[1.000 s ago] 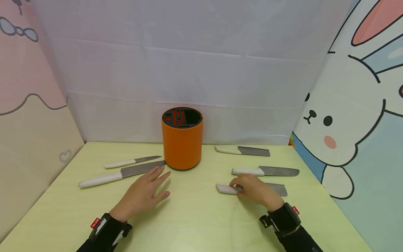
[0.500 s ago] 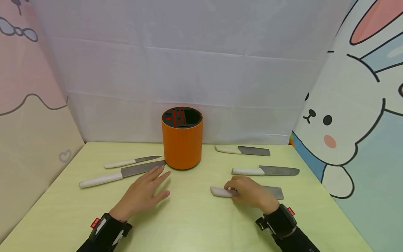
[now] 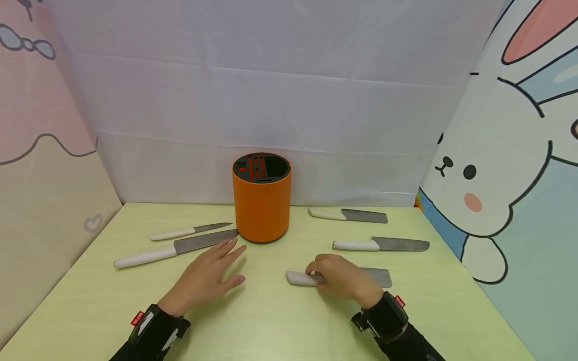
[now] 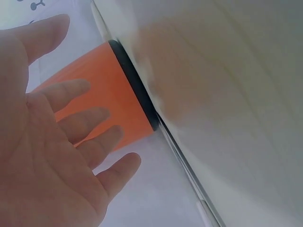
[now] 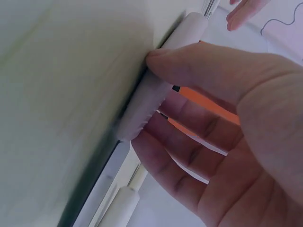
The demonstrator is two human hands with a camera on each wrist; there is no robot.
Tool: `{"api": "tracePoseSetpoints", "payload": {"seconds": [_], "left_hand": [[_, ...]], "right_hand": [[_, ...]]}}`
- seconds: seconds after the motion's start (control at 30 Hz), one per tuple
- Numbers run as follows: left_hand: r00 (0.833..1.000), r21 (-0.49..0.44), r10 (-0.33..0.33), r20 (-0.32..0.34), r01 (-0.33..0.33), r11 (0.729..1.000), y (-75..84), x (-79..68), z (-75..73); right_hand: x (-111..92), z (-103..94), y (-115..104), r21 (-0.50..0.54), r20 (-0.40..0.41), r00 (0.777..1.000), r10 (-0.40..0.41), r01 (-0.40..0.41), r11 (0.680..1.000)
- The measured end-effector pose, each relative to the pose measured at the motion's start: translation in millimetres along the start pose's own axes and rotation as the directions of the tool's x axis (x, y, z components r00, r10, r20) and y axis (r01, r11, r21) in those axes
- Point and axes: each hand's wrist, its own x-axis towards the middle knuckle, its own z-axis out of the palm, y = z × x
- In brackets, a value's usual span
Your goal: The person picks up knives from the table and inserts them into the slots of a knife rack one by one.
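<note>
My right hand (image 3: 343, 281) holds a broad-bladed kitchen knife (image 3: 380, 277) by its white handle. In the right wrist view the thumb lies on one side of the knife handle (image 5: 138, 111) and the fingers on the other. The knife lies low along the table, blade pointing right, and the hand hides part of it. My left hand (image 3: 203, 278) has its fingers spread and holds nothing. It lies beside the tip of a large white-handled knife (image 3: 144, 258), in front of the orange knife block (image 3: 262, 210), whose dark top has slots.
A small paring knife (image 3: 173, 234) lies behind the large one on the left. At the right are a second white-handled knife (image 3: 399, 244) and, farther back, a cleaver-shaped knife (image 3: 363, 216). Pale walls surround the yellow-green table (image 3: 271, 321).
My right hand has shifted left and slightly toward me, sliding the broad-bladed knife with it. The left hand and the other knives stay where they were.
</note>
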Motion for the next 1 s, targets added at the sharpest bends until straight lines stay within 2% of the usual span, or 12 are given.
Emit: {"api": "tracePoseSetpoints", "payload": {"seconds": [0.3, 0.63, 1.0], "left_hand": [[1.000, -0.023, -0.004, 0.009, 0.004, 1.000, 0.3, -0.1, -0.8], [1.000, -0.044, -0.005, 0.017, 0.006, 0.999, 0.9, 0.4, -0.3], [1.000, -0.057, 0.014, 0.016, -0.013, 0.998, 1.8, 0.0, -0.2]], "right_hand": [[17.0, 5.7, -16.6, 0.003, 0.048, 0.999, -0.001, 0.001, 1.000], [31.9, 11.3, -30.6, -0.005, 0.037, 0.999, -0.039, 0.039, 0.999], [45.8, 15.4, -42.6, -0.025, 0.049, 0.998, -0.043, 0.044, 0.999]]}}
